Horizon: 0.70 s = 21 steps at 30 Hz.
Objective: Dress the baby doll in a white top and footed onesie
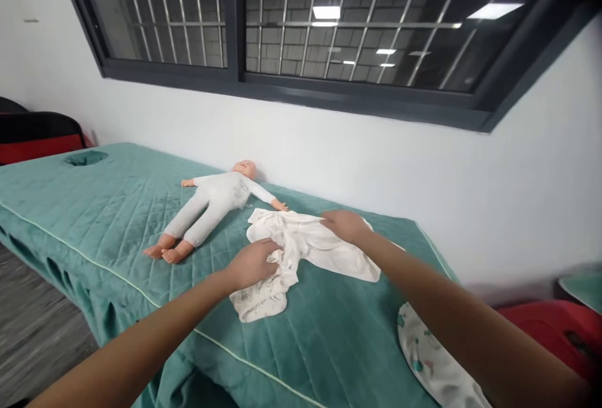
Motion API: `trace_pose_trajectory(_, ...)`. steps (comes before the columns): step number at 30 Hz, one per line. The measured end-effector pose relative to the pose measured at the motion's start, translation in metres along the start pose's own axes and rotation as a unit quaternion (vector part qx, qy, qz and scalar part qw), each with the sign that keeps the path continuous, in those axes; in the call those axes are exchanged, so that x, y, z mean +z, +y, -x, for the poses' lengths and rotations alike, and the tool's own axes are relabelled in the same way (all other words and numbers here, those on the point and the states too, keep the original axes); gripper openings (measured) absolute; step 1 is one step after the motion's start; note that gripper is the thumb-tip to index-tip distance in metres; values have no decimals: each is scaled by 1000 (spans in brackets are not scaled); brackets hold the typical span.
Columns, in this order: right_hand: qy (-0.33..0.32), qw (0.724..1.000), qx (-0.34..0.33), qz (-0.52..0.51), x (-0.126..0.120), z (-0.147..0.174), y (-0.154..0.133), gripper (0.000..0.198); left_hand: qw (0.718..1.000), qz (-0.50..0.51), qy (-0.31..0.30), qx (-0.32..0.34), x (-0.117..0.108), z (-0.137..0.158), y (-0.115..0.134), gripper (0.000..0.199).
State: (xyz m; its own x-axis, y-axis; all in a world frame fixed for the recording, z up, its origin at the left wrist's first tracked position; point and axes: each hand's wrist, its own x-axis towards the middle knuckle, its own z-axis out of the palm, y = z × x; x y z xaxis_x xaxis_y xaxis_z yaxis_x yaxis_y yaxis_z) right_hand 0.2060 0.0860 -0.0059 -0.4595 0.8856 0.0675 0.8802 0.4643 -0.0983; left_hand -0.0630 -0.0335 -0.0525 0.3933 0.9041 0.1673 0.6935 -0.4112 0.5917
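A crumpled white baby garment (pixel 324 248) with a small print lies on the green quilted bed cover (pixel 329 339). My left hand (pixel 256 264) is closed on its near left part, the fingers bunching the cloth. At the garment's far edge, my right hand (pixel 347 226) grips the fabric with curled fingers; part of the cloth is hidden behind that hand and forearm. Left of the garment a baby doll (pixel 219 195) in a white body suit lies on its back, arms spread. One of its hands lies close to the garment's upper edge.
A white printed cloth (pixel 437 358) lies at the bed's right front, partly behind my right forearm. Red chairs (pixel 555 333) stand at the right, and a black and red seat (pixel 40 135) at far left. The white wall (pixel 376 163) with a barred window borders the bed's far side.
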Motion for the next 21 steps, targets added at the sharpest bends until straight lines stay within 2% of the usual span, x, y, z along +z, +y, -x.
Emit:
trace_pose_trajectory(4,13,998,-62,-28,-26,36,-33,33,992,14,76,100,8,-6,41,26)
trace_pose_trajectory(6,11,990,-116,-81,-35,57,-48,35,986,27,124,109,13,-10,54,32)
trace_pose_trajectory(8,4,979,-157,-132,-43,80,-62,36,979,37,167,107,18,-12,62,48)
trace_pose_trajectory(10,-4,971,-174,-162,-50,103,-73,35,977,12,175,122,21,-12,67,53)
trace_pose_trajectory(12,-5,966,-174,-190,-56,126,-80,35,972,-56,165,155,19,-10,70,38)
trace_pose_trajectory(14,7,964,-149,-221,-58,146,-81,34,952,-148,196,184,13,-6,74,21)
trace_pose_trajectory(16,20,965,-82,-248,-55,161,-79,34,918,-225,248,214,3,-1,78,15)
trace_pose_trajectory(19,19,962,29,-271,-40,173,-77,61,877,-271,291,270,-12,3,92,12)
trace_pose_trajectory(21,18,948,61,-311,-23,176,-80,73,858,-263,315,309,-15,5,105,12)
